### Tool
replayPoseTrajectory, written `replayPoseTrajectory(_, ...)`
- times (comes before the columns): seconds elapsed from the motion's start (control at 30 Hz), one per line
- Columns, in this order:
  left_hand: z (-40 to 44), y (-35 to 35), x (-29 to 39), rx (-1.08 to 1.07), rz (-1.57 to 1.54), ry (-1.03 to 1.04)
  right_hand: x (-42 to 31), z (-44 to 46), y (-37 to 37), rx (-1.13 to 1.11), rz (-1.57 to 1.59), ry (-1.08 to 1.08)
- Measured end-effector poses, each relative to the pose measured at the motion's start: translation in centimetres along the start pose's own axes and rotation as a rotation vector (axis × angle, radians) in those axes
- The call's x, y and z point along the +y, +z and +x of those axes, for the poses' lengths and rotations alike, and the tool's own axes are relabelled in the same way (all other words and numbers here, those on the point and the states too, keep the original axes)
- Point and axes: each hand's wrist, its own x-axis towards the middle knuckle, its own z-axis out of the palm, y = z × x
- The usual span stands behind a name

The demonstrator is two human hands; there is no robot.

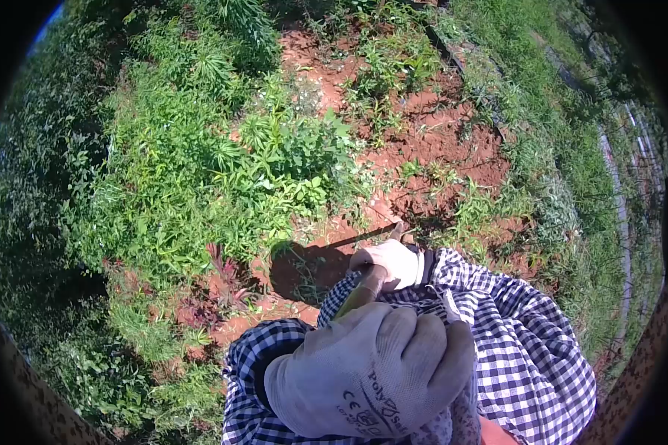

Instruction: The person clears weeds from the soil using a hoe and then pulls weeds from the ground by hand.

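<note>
My left hand (375,371), in a pale knitted work glove with printing on its back, is large and close to the camera. Its fingers are curled round the upper part of a long wooden tool handle (360,297). Farther down, my right hand (393,263), also gloved, is closed round the same handle. The handle slants away toward the soil, and a short piece of it shows beyond the right hand. What the tool's working end looks like cannot be made out. Both arms wear black-and-white checked sleeves (519,348).
Dense green weeds (223,163) grow ahead and left. Bare reddish soil (453,141) lies ahead right, with small plants in it. A reddish-leaved plant (219,274) stands at left. A dark edging strip (445,48) runs along the bed, with grass (542,141) beyond.
</note>
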Motion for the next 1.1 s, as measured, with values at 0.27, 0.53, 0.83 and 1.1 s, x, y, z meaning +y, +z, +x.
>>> replayPoseTrajectory(0.27, -0.2, -0.2, -0.1, -0.020, -0.013, -0.008, 0.2, 0.0, 0.3, 0.042, 0.043, -0.065)
replayPoseTrajectory(0.53, -0.2, -0.5, 0.0, 0.089, 0.172, 0.029, 0.7, 0.2, 0.7, 0.093, 0.044, -0.151)
replayPoseTrajectory(0.83, -0.2, -0.3, 0.0, 0.132, 0.166, 0.018, 1.0, 0.2, 0.7, 0.084, 0.016, -0.155)
replayPoseTrajectory(1.1, -0.3, -0.1, 0.2, 0.126, 0.153, -0.014, 0.7, 0.0, 0.7, 0.095, 0.009, -0.150)
